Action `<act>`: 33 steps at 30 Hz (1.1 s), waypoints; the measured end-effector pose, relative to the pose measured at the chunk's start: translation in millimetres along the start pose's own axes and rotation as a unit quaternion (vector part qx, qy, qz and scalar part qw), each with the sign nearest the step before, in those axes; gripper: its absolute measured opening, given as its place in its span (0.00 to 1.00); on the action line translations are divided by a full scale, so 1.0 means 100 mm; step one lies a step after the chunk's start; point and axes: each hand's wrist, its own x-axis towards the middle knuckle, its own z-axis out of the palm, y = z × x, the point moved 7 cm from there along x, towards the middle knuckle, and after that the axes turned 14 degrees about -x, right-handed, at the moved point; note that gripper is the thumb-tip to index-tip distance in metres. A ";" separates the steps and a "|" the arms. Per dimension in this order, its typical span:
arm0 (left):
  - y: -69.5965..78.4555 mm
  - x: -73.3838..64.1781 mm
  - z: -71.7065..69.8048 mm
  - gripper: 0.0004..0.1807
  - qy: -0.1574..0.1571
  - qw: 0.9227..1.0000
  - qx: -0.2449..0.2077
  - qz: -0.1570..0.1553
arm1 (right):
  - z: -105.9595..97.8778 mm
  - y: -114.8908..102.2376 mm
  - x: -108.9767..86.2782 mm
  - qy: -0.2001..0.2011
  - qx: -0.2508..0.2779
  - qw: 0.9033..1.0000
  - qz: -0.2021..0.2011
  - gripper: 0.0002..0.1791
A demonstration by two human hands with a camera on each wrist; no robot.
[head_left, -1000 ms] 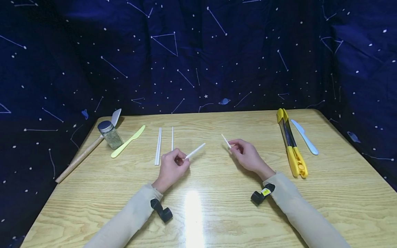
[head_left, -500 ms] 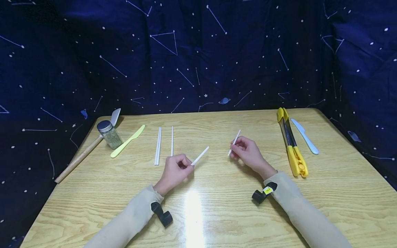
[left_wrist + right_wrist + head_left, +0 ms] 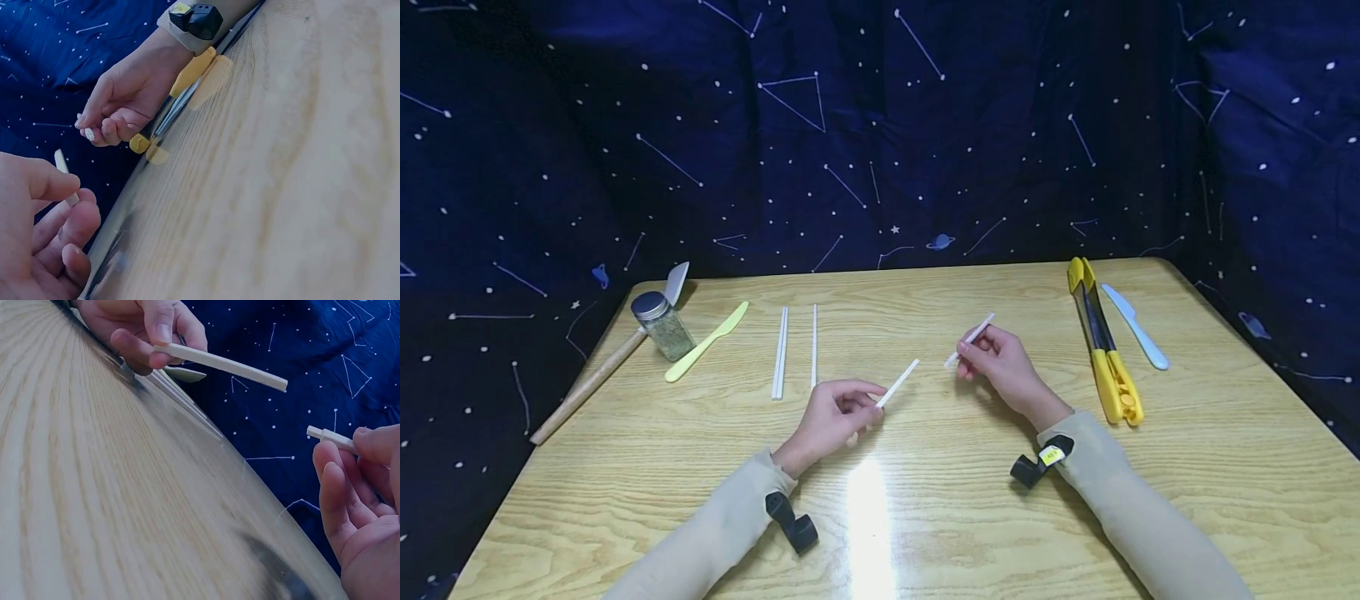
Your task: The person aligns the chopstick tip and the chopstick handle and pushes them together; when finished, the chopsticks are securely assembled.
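Note:
Between thumb and fingers, my left hand (image 3: 833, 418) pinches one end of a straight white chopstick piece (image 3: 899, 382), its free end pointing up and right. My right hand (image 3: 1006, 371) pinches a second white chopstick piece (image 3: 335, 439). A narrower stepped end on that piece shows in the right wrist view. Both pieces are held above the wooden table, apart from each other. Left of my left hand lie two white chopsticks (image 3: 780, 353) side by side. A single thin white chopstick (image 3: 814, 342) lies nearby, its near end hidden behind the left hand.
Yellow-and-black tongs (image 3: 1103, 346) and a blue knife (image 3: 1137, 327) lie at the right. On the left are a yellow-green knife (image 3: 707, 342), a spice jar (image 3: 662, 326) and a wooden-handled spatula (image 3: 593, 385). A dark starry cloth (image 3: 880, 133) hangs behind the table (image 3: 940, 517).
My left hand has moved right with its chopstick piece. In my right hand the piece has turned from leaning up-left to leaning up-right.

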 end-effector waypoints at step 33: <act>-0.04 -0.02 0.05 0.11 -0.044 0.999 0.007 0.004 | 0.15 -0.15 -0.05 -0.033 0.022 0.998 -0.050 0.03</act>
